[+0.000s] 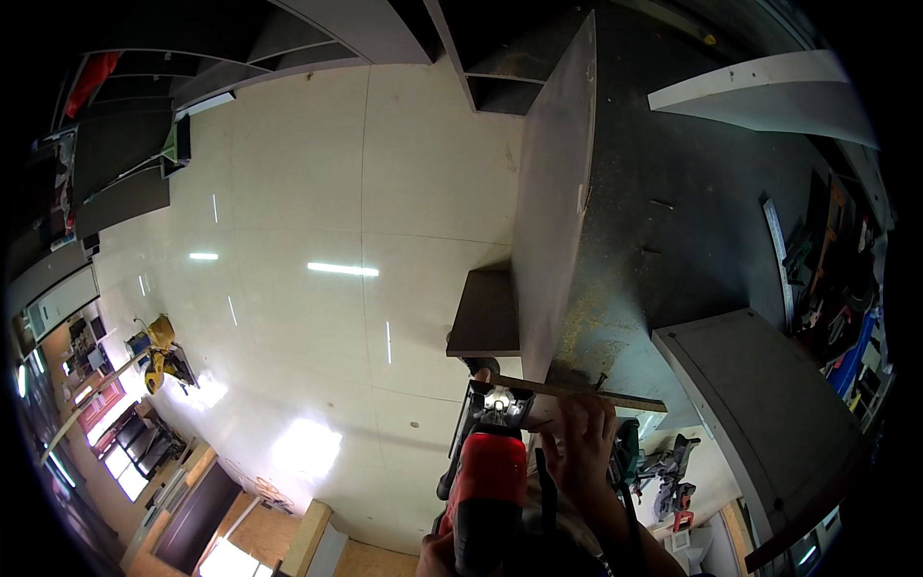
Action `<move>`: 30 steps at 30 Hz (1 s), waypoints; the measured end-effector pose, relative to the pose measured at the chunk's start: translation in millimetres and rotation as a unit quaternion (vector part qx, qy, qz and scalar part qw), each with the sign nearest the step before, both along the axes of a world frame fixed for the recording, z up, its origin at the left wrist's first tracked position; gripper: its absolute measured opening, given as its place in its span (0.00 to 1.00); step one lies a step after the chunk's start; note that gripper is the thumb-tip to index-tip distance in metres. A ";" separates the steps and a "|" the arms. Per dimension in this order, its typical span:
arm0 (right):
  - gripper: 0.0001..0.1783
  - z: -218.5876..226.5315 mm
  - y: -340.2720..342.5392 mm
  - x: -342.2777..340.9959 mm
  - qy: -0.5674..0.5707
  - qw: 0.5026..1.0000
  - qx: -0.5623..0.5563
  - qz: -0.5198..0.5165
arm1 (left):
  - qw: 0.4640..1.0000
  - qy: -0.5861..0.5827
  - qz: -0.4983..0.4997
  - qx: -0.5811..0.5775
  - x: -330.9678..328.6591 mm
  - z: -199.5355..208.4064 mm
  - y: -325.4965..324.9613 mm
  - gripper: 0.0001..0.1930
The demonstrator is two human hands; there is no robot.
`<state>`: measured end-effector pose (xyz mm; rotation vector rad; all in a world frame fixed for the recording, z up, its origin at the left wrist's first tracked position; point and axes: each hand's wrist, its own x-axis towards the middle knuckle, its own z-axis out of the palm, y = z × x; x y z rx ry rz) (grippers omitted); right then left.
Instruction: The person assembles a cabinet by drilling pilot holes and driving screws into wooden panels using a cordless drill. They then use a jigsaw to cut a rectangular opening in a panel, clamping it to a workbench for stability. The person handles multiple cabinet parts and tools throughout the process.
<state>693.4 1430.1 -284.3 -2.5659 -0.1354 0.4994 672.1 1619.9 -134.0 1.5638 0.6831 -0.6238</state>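
Note:
A red and black power tool (490,481), which looks like a jigsaw, is at the lower middle, its lamp lit at the front. My left hand (436,556) is closed round the tool's near left side, mostly hidden by its body. The tool's metal front end meets the left end of a thin wooden strip (630,399) lying along the workbench's near edge. My right hand (580,438) is just right of the tool, its bent fingers closed on the strip. A screw (602,380) stands by the strip. The cutting point is hidden.
Sawdust (586,327) lies on the dark workbench (673,260), beside an upright grey panel (558,192). A grey board (760,385) sits at right, near a metal ruler (779,260). A yellow machine (162,356) stands far left on the pale floor (288,173).

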 end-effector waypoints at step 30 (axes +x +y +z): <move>0.35 -6.4 9.2 -5.5 0.014 0.999 -0.035 -0.014 | 0.997 0.000 -0.066 0.037 1.9 -0.6 4.7 0.06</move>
